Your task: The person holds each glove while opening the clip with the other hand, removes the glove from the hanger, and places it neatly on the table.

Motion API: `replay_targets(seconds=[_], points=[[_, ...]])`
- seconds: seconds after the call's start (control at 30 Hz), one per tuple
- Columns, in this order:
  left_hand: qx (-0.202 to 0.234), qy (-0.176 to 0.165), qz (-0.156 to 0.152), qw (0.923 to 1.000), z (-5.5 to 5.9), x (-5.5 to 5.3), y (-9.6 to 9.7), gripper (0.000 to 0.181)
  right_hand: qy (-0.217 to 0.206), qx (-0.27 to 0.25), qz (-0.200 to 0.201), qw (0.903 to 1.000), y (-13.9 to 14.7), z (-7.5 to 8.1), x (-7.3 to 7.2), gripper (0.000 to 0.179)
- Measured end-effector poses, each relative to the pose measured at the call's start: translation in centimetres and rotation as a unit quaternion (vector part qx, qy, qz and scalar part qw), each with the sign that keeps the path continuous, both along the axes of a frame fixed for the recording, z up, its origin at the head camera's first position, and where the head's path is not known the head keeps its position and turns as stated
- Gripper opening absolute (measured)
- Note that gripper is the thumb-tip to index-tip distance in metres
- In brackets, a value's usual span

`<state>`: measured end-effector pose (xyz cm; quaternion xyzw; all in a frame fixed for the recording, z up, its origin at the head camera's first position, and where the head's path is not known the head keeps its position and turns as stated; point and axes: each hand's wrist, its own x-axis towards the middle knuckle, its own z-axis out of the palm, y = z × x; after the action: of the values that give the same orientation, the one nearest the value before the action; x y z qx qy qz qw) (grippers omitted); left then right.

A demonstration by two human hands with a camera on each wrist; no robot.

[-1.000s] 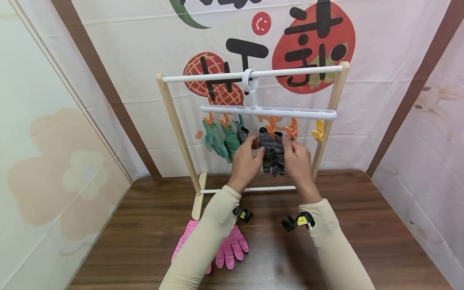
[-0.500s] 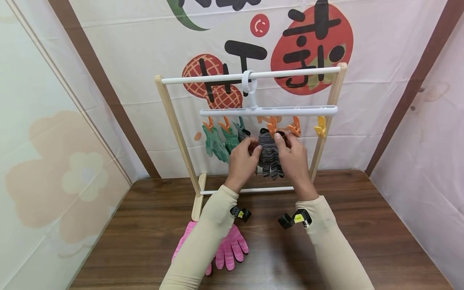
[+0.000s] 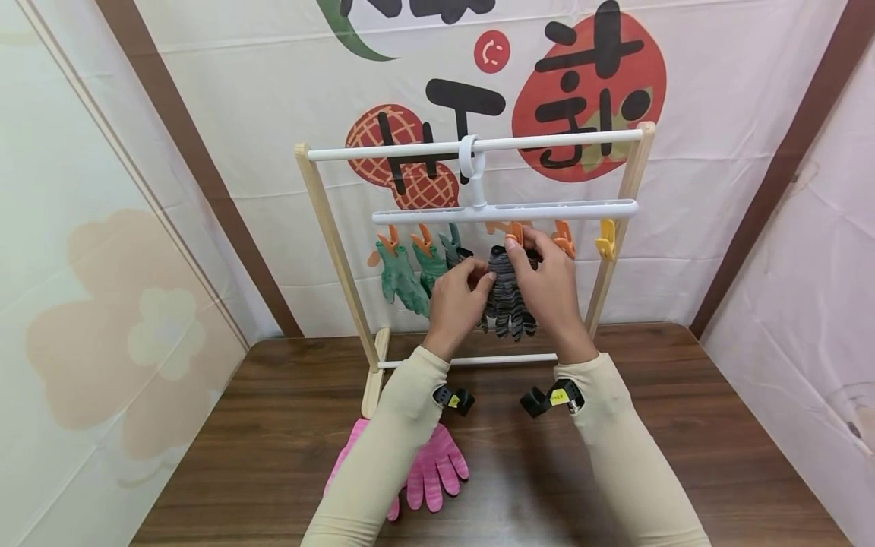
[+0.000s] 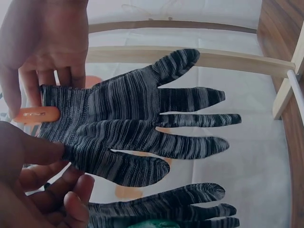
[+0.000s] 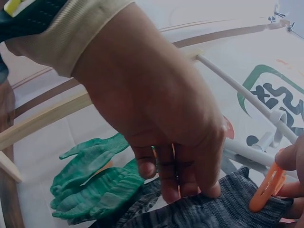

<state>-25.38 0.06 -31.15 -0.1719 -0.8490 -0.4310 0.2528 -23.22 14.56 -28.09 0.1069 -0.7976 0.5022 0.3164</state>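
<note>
A black-and-grey striped knit glove [image 3: 507,292] hangs by its cuff from an orange clip [image 4: 37,115] under the white hanger [image 3: 560,210]. My left hand [image 3: 456,302] pinches the cuff's left edge between thumb and fingers; in the left wrist view its thumb lies on the cuff's corner. With thumb and fingers, my right hand [image 3: 552,292] pinches the orange clip, its other fingers behind the glove. To the left of my left hand, green gloves [image 5: 92,183] and another striped glove [image 4: 190,209] hang from clips.
The hanger hooks over the top bar of a wooden-legged rack [image 3: 328,243]. An unused orange clip [image 3: 564,238] and a yellow clip [image 3: 605,239] hang at the right. Pink gloves [image 3: 437,467] lie on the brown table [image 3: 670,425], partly under my left sleeve.
My right hand has moved from the right edge of the striped glove's cuff up and left onto the orange clip. My left hand has kept its pinch on the cuff.
</note>
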Motion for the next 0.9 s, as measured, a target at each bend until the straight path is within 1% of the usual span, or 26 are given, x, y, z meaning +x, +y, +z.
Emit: replay_targets(seconds=[0.23,0.4,0.57,0.7,0.9], points=[[0.002,-0.003,0.0,1.0,0.1,0.0,-0.1,0.011,0.003,0.01,0.0,0.9999,-0.1,0.7,-0.4,0.043],[0.016,-0.011,-0.012,0.9997,0.1,0.0,0.0,0.011,0.003,0.008,0.005,1.0,-0.2,0.8,-0.5,0.038],[0.031,-0.002,-0.019,0.9993,0.3,0.1,0.2,0.014,0.003,0.017,-0.003,0.9999,-0.3,1.0,-0.2,0.035],[0.036,0.003,-0.022,0.9991,0.4,0.3,0.2,0.013,0.015,0.02,-0.009,0.9997,-0.4,1.1,-0.1,0.033],[0.03,0.002,-0.036,0.9989,0.3,0.5,0.1,0.012,0.03,0.017,-0.019,0.9992,-0.3,1.2,-0.1,0.031]])
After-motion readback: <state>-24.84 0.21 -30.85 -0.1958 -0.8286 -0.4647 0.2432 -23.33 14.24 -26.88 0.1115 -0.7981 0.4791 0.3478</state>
